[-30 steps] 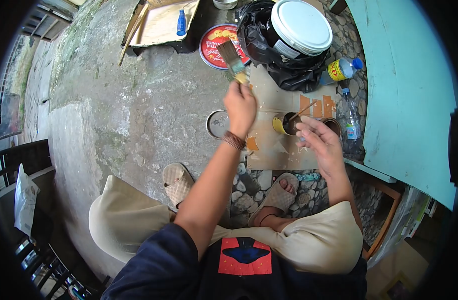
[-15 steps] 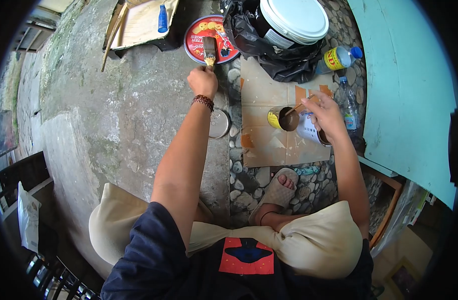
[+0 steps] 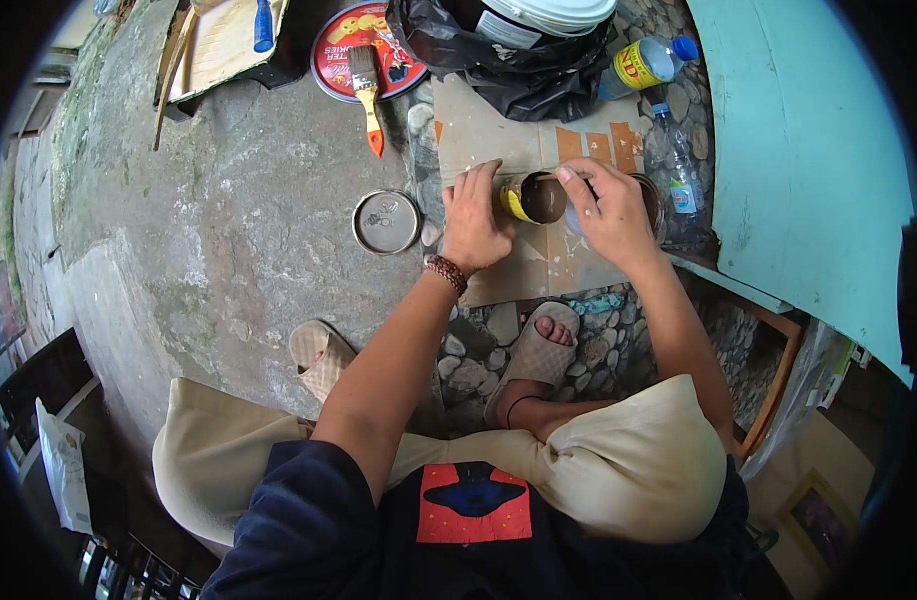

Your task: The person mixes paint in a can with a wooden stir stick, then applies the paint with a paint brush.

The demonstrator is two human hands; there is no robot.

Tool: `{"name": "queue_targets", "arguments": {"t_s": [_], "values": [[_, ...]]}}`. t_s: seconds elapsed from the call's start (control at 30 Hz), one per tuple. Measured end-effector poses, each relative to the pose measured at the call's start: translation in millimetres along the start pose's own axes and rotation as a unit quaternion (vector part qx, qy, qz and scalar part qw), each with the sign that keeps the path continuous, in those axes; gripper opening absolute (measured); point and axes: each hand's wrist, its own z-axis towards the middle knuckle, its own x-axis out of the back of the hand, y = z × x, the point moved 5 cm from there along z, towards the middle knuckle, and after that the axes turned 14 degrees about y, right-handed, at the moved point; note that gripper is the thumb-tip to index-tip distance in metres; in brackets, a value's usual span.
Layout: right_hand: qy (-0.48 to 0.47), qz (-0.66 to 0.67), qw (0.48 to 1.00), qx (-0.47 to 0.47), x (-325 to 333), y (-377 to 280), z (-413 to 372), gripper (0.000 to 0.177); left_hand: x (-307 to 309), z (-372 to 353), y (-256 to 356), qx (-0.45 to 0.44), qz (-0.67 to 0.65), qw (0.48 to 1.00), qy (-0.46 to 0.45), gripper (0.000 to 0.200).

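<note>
My left hand (image 3: 474, 220), fingers stretched out, is right beside a small yellow-labelled paint can (image 3: 516, 201) with brown inside. My right hand (image 3: 611, 210) pinches a thin wooden stick (image 3: 548, 178) at the can's upper rim. Partly hidden behind that hand is a larger can (image 3: 651, 208). Both cans are on a paint-spotted cardboard sheet (image 3: 494, 290). A paintbrush (image 3: 365, 85) with an orange-tipped handle rests with its bristles on a red cookie tin lid (image 3: 331, 62), its handle reaching over the concrete. A round metal can lid (image 3: 387, 222) lies left of my left hand.
A paint tray (image 3: 224, 50) with a blue-handled tool (image 3: 264, 25) lies at the top left. A white bucket (image 3: 549, 14) stands in a black plastic bag (image 3: 524, 85). Two plastic bottles (image 3: 639, 68) lie at the right, near a pale turquoise panel (image 3: 799, 150).
My left hand has let go of the paintbrush, leaving it on the red lid, and has moved right to the yellow can. My right hand stays at the cans with the stick. The view has shifted.
</note>
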Motion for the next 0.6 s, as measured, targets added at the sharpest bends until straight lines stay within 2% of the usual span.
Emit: {"name": "queue_targets", "arguments": {"t_s": [0.03,0.17,0.23,0.3,0.37,0.43,0.5,0.6], "values": [[0.008,-0.018,0.998,0.054,3,-5,-2,0.019,-5,-2,0,0.014,-0.011,1.000,-0.023,0.079],[-0.025,-0.049,0.998,0.042,8,-6,-14,0.016,-18,-1,-1,0.032,-0.046,0.995,-0.083,0.093],[-0.073,0.017,0.996,0.053,-2,-8,-20,0.017,-20,1,0,0.029,-0.052,0.994,-0.094,0.091],[-0.064,0.034,0.996,0.046,-2,-8,-16,0.017,-24,3,0,0.025,-0.059,0.993,-0.104,0.088],[0.007,-0.011,0.996,0.089,4,-5,-7,0.017,-24,2,0,0.026,-0.063,0.993,-0.092,0.084],[0.002,-0.016,0.998,0.054,11,3,-9,0.016,-24,2,1,0.024,-0.065,0.993,-0.090,0.083],[-0.079,-0.035,0.996,0.023,9,3,-17,0.017,-25,2,0,0.023,-0.069,0.993,-0.088,0.081],[-0.066,0.016,0.995,0.066,-6,-7,-20,0.017,-31,1,-1,0.015,-0.069,0.993,-0.095,0.079]]}}
